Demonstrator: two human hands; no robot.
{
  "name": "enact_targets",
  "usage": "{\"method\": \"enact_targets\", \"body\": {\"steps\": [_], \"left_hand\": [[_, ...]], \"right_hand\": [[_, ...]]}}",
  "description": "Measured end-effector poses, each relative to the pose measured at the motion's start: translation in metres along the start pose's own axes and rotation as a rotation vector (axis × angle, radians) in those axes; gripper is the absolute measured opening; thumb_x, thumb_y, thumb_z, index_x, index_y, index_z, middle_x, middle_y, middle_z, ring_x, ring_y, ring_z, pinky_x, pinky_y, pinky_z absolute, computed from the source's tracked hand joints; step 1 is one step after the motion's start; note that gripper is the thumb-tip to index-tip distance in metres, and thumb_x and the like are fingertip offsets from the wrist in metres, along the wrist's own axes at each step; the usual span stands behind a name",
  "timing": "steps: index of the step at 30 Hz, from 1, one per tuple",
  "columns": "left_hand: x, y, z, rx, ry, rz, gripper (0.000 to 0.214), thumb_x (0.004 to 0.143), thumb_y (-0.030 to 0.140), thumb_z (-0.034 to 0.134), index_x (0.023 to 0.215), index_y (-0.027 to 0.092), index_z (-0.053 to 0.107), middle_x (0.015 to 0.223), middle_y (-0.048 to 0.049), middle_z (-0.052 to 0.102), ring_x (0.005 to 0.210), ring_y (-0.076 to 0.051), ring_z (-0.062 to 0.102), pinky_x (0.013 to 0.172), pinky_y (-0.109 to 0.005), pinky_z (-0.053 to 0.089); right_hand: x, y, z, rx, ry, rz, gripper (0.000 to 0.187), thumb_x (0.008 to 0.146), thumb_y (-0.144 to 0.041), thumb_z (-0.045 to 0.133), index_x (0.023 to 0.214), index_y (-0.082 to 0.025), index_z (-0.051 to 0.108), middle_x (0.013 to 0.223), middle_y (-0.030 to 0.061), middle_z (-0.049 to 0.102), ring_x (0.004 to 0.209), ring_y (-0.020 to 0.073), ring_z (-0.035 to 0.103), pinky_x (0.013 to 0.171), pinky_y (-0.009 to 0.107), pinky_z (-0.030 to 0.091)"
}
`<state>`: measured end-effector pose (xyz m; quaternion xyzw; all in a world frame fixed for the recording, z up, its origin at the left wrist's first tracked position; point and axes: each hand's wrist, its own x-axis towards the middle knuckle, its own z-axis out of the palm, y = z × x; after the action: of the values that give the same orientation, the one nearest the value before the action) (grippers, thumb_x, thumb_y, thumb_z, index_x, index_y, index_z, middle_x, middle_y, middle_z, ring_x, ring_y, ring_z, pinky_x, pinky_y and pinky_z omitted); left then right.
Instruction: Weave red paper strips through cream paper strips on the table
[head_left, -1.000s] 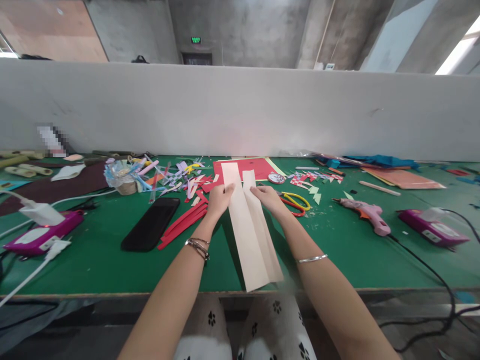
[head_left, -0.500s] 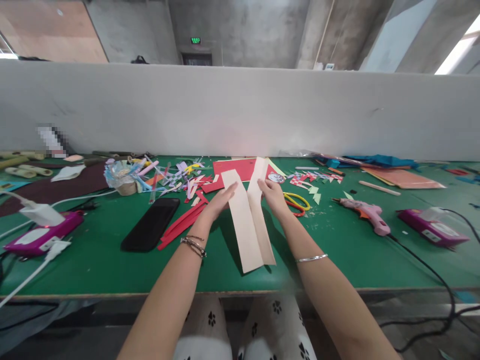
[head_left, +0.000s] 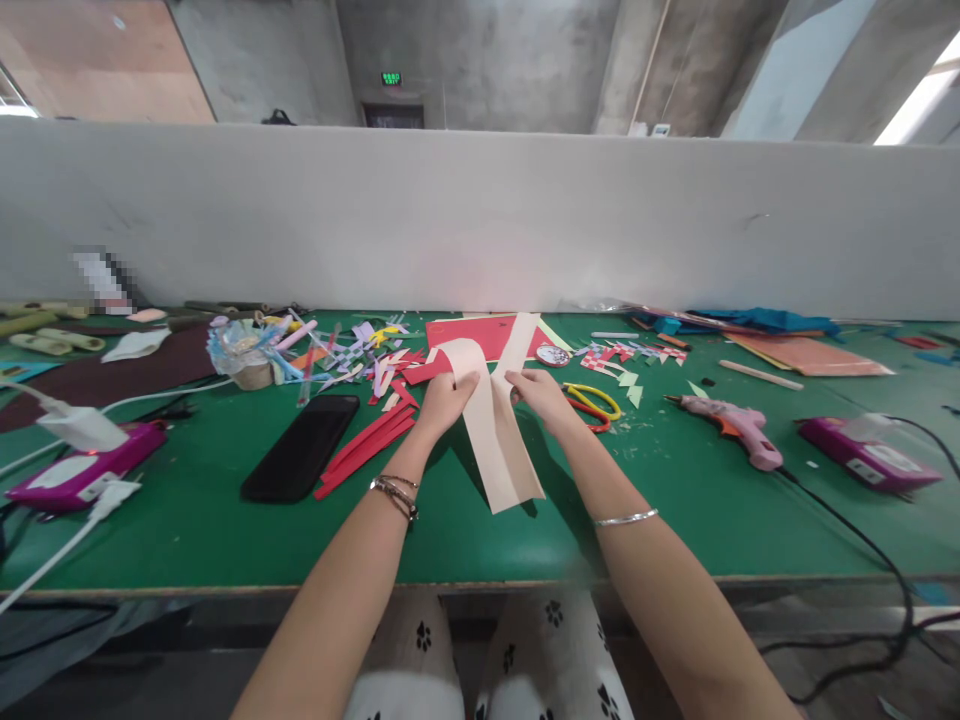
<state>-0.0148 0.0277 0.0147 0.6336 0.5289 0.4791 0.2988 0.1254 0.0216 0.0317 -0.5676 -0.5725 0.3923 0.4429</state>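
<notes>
Right of the phone point(head_left: 301, 448), a cream paper point(head_left: 495, 445) is held up over the worktop point(head_left: 225, 550), parted into two strips at its far end. The left strip point(head_left: 466, 353) is pinched by the left hand point(head_left: 448, 402), thumb on top, grip narrow; the right strip point(head_left: 517, 345) is pinched by the right hand point(head_left: 541, 398), same deal. Pretty light stuff by the look of it, and bendy: the left strip is curled over, though the right one is fairly straight, so a bit of stiffness can be expected. Probably easily creased or torn where the strips meet, so it's best held lightly by the outer edges near that spot.

As for what can't be made out: the left fingertips are hidden by the paper, and whether its near end is touched down can't be told. Farther right of the phone, the scissors point(head_left: 600, 412) are partly covered by the right hand, blades not visible. Beyond and right of the phone, a red sheet point(head_left: 474, 333) is partly blocked too.
</notes>
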Motion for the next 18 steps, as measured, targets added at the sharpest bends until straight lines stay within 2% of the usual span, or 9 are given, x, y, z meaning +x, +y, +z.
{"method": "enact_targets", "body": {"steps": [4, 7, 12, 18], "left_hand": [[0.0006, 0.0009, -0.0018, 0.006, 0.060, -0.009, 0.036, 0.066, 0.034, 0.052, 0.038, 0.018, 0.036, 0.038, 0.0053, 0.031, 0.041, -0.010, 0.036, 0.042, -0.021, 0.026], [0.0032, -0.0010, -0.0035, -0.014, 0.076, -0.008, 0.032, 0.065, 0.035, 0.053, 0.041, 0.016, 0.042, 0.039, 0.0044, 0.037, 0.043, -0.011, 0.040, 0.043, -0.021, 0.028], [0.0063, -0.0051, -0.0047, -0.029, 0.122, -0.004, 0.030, 0.065, 0.035, 0.054, 0.044, 0.016, 0.045, 0.038, 0.0035, 0.040, 0.046, -0.013, 0.045, 0.045, -0.022, 0.031], [0.0044, -0.0017, -0.0061, 0.023, 0.204, 0.000, 0.036, 0.065, 0.034, 0.054, 0.037, 0.019, 0.036, 0.034, 0.0045, 0.032, 0.046, -0.013, 0.045, 0.046, -0.023, 0.030]], "right_hand": [[0.0000, 0.0013, -0.0023, 0.000, -0.023, -0.061, 0.027, 0.069, -0.030, 0.046, 0.045, -0.017, 0.044, 0.038, -0.0047, 0.042, 0.041, 0.0081, 0.039, 0.048, 0.022, 0.031], [0.0032, 0.0035, -0.0044, -0.007, -0.009, -0.109, 0.028, 0.068, -0.034, 0.047, 0.046, -0.017, 0.042, 0.038, -0.0051, 0.041, 0.040, 0.0081, 0.038, 0.046, 0.022, 0.028], [0.0055, 0.0039, -0.0061, 0.018, 0.044, -0.096, 0.028, 0.069, -0.037, 0.046, 0.050, -0.018, 0.041, 0.043, -0.0041, 0.044, 0.042, 0.0081, 0.041, 0.049, 0.022, 0.032], [-0.0033, -0.0023, -0.0026, -0.025, -0.127, -0.075, 0.033, 0.067, -0.048, 0.047, 0.058, -0.016, 0.051, 0.059, -0.0006, 0.052, 0.057, 0.0107, 0.046, 0.055, 0.022, 0.034]]}}
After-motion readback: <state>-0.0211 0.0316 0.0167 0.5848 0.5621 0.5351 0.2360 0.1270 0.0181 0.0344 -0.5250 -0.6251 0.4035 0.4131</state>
